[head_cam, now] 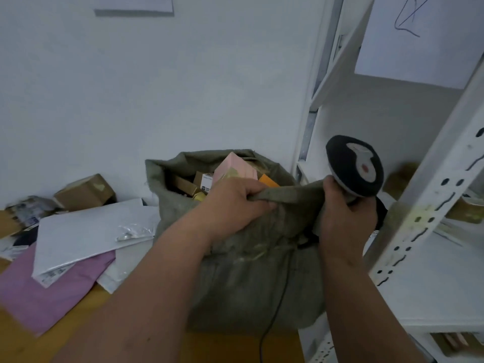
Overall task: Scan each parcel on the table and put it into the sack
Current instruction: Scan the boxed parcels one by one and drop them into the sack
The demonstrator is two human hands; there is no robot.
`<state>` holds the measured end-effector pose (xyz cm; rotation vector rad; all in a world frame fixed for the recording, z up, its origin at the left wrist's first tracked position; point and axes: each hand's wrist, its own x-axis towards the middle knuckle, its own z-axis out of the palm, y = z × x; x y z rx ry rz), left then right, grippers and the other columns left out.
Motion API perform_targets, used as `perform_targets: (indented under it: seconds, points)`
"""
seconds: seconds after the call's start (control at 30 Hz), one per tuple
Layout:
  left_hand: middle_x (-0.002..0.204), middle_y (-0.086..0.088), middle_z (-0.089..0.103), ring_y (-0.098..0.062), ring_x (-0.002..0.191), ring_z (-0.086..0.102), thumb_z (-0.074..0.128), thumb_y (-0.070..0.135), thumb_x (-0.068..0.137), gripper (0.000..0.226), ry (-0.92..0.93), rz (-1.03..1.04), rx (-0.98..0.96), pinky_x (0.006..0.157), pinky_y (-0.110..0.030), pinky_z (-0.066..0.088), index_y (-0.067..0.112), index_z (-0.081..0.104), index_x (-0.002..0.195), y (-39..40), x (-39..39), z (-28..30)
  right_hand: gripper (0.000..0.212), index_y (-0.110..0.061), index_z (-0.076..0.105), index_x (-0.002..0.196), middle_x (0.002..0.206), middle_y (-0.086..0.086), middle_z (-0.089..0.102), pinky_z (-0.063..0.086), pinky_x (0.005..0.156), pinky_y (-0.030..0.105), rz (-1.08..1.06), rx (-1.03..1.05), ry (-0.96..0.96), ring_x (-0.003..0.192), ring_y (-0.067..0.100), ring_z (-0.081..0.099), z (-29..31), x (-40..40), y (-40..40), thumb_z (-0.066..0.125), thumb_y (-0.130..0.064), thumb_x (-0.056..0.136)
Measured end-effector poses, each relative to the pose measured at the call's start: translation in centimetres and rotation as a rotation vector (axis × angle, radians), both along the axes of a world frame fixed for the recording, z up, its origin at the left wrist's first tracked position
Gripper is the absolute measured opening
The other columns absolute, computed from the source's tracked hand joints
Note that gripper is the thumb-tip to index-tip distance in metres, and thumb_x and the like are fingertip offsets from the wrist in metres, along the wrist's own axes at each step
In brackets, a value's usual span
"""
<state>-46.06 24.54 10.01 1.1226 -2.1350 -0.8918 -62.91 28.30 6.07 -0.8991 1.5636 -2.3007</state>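
A grey-green woven sack (251,279) stands open on the wooden table, in the middle of the view. Inside it show a pink box (235,167), brown cartons and an orange packet (267,180). My left hand (235,205) grips the sack's near rim. My right hand (345,216) also holds the rim and grips the handle of a black barcode scanner (355,166), whose head points up. The scanner's black cable (277,305) hangs down over the front of the sack. Left of the sack lie a white mailer (89,231), a pink mailer (49,289) and a brown carton (83,192).
A white metal shelf rack (429,205) stands close on the right, its slotted post right beside my right hand. Brown boxes (400,176) sit on its shelf. A white wall is behind the sack. More small parcels (28,213) lie at the table's far left.
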Motion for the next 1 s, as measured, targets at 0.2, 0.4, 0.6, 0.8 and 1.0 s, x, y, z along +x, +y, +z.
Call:
perform_targets:
  seconds: [0.2,0.4,0.6,0.8,1.0]
  points:
    - [0.129,0.005,0.057,-0.021,0.119,0.052,0.069,0.053,0.079,0.056,-0.814,-0.146,0.298,0.101,-0.039,0.044,0.034,0.055,0.13,0.9,2.9,-4.1,0.021,-0.022,0.057,0.074,0.073,-0.001,0.06,0.04,0.061,0.024,0.034,0.374,0.077,0.072,0.011,0.055,-1.4,1.1,2.6,0.067,-0.027,0.092]
    - [0.112,-0.002,0.061,-0.025,0.108,0.055,0.062,0.043,0.083,0.037,-1.055,-0.236,0.21,0.098,-0.042,0.045,0.025,0.062,0.116,1.9,7.8,-8.1,0.026,-0.012,0.054,0.072,0.066,0.004,0.054,0.037,0.056,0.026,-0.093,0.465,0.027,0.068,0.023,0.056,-3.7,5.3,4.8,0.067,-0.025,0.091]
    - [0.126,-0.009,0.057,-0.025,0.115,0.055,0.051,0.033,0.097,0.038,-1.102,-0.447,0.201,0.086,-0.032,0.042,0.014,0.055,0.131,4.2,13.4,-9.6,0.03,-0.009,0.058,0.07,0.064,0.011,0.057,0.038,0.056,0.028,-0.175,0.494,0.075,0.062,0.022,0.054,-4.4,12.6,6.4,0.067,-0.034,0.083]
    - [0.143,0.004,0.047,-0.021,0.131,0.043,0.049,0.035,0.096,0.042,-0.769,-0.28,0.02,0.109,-0.042,0.034,0.036,0.05,0.138,4.3,17.7,-11.2,0.025,-0.008,0.058,0.071,0.069,0.013,0.06,0.049,0.061,0.037,-0.017,0.47,0.036,0.068,0.027,0.056,-4.6,18.9,7.6,0.07,-0.022,0.087]
    - [0.148,0.014,0.039,-0.015,0.138,0.032,0.05,0.041,0.096,0.039,-0.492,0.044,-0.17,0.114,-0.039,0.02,0.044,0.05,0.135,3.1,21.2,-10.8,0.022,-0.017,0.061,0.074,0.087,0.021,0.071,0.056,0.081,0.052,0.211,0.537,0.032,0.086,0.037,0.068,-4.7,24.0,6.0,0.067,-0.03,0.091]
